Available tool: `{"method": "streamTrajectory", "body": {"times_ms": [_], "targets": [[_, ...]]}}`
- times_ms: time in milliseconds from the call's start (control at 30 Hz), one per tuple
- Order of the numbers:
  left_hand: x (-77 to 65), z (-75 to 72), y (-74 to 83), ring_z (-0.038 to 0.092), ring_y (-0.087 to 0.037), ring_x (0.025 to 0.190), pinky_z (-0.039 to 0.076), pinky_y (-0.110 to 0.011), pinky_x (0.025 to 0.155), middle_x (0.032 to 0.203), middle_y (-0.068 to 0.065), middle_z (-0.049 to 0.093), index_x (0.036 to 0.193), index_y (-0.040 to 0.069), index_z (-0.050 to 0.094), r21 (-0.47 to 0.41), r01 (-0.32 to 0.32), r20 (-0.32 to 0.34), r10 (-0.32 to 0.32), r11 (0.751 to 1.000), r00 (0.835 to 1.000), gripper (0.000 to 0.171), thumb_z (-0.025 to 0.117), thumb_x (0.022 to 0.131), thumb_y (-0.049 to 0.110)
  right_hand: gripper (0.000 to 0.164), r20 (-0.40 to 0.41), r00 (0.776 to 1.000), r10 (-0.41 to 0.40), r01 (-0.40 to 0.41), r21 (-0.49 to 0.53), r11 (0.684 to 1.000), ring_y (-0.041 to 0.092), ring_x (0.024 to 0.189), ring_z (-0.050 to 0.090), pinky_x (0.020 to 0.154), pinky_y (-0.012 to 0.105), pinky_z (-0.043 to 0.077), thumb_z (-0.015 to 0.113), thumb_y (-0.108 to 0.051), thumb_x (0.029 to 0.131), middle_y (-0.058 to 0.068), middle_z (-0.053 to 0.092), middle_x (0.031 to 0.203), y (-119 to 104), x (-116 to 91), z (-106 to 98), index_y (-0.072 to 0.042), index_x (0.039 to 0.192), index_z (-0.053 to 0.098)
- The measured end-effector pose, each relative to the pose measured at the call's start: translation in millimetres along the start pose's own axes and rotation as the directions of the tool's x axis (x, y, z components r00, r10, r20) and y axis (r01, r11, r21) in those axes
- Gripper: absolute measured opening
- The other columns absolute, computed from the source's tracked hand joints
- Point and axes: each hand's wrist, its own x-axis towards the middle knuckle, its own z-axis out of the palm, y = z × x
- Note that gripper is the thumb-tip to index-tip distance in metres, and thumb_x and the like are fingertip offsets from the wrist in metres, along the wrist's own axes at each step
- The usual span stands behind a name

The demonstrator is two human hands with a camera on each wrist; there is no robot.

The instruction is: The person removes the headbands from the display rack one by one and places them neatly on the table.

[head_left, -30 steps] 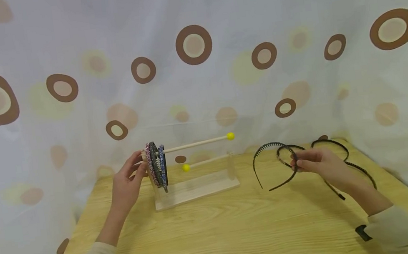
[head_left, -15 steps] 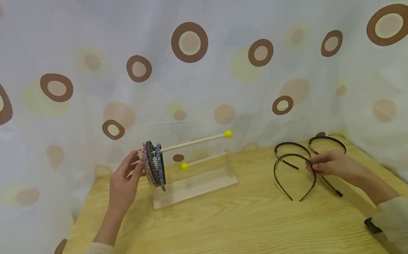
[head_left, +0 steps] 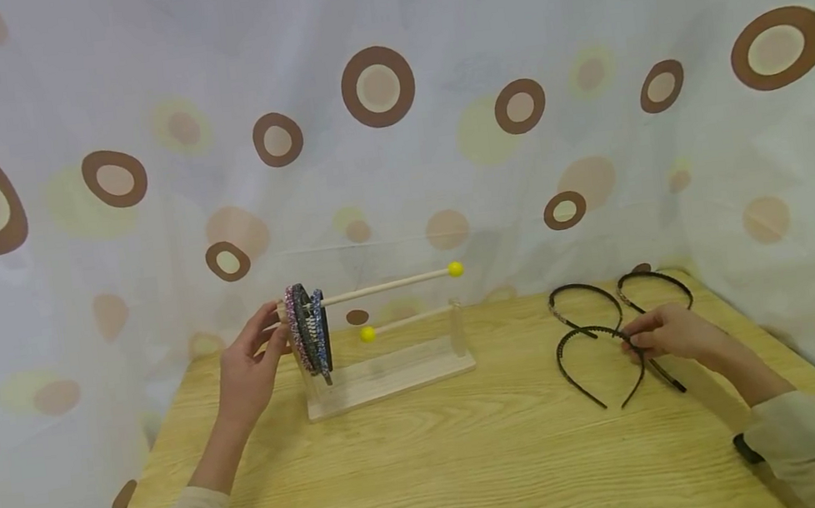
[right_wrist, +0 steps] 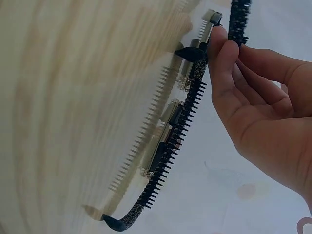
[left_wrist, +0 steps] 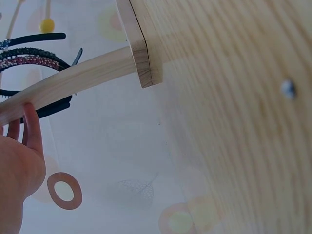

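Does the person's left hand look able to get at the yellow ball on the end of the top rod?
Probably yes: the left hand rests at the stand's left end, and nothing blocks the way to the yellow ball.

My left hand [head_left: 246, 375] was raised with forearm angled up, fingers loosely extended and thumb forward, my right hand [head_left: 669, 333] stretched out low, fingertips [right_wrist: 220, 41] pinched together, both wrists in pale sleeves.
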Motion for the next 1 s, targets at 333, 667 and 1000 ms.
{"method": "streamTrajectory", "body": {"times_ms": [333, 667, 1000], "targets": [[-0.3, -0.3, -35.9, 0.065, -0.004, 0.105, 0.06, -0.026, 0.081, 0.131, -0.02, 0.062, 0.147, 0.003, 0.053, -0.046, 0.004, -0.018, -0.005, 0.999, 1.0, 0.044, 0.061, 0.104, 0.011, 0.038, -0.004, 1.0, -0.011, 0.01, -0.173, 0.985, 0.032, 0.097, 0.069, 0.079, 0.04, 0.061, 0.056, -0.005, 0.105, 0.022, 0.068, 0.112, -5.6, -2.9, 3.0, 0.022, 0.131, 0.052], [-1.0, 0.4, -18.4, 0.064, -0.001, 0.104, 0.059, -0.024, 0.081, 0.131, -0.022, 0.062, 0.145, -0.002, 0.053, 0.015, 0.008, -0.006, -0.008, 1.0, 1.0, 0.042, 0.06, 0.104, 0.007, 0.051, -0.001, 0.998, 0.058, -0.056, -0.25, 0.967, 0.021, 0.065, 0.053, 0.066, 0.038, 0.051, 0.059, -0.019, 0.105, 0.01, 0.06, 0.077, -18.3, -8.9, 18.3, 0.019, 0.137, 0.048], [3.1, -1.0, -19.9, 0.064, -0.003, 0.106, 0.058, -0.021, 0.081, 0.131, -0.019, 0.063, 0.146, 0.003, 0.054, 0.027, -0.012, -0.009, 0.012, 1.0, 1.0, 0.042, 0.06, 0.104, 0.009, 0.053, -0.015, 0.999, -0.046, 0.036, -0.416, 0.909, 0.046, 0.11, 0.059, 0.082, 0.054, 0.056, 0.064, -0.023, 0.103, 0.028, 0.062, 0.122, -53.7, -14.8, 26.0, 0.014, 0.138, 0.051]]}}
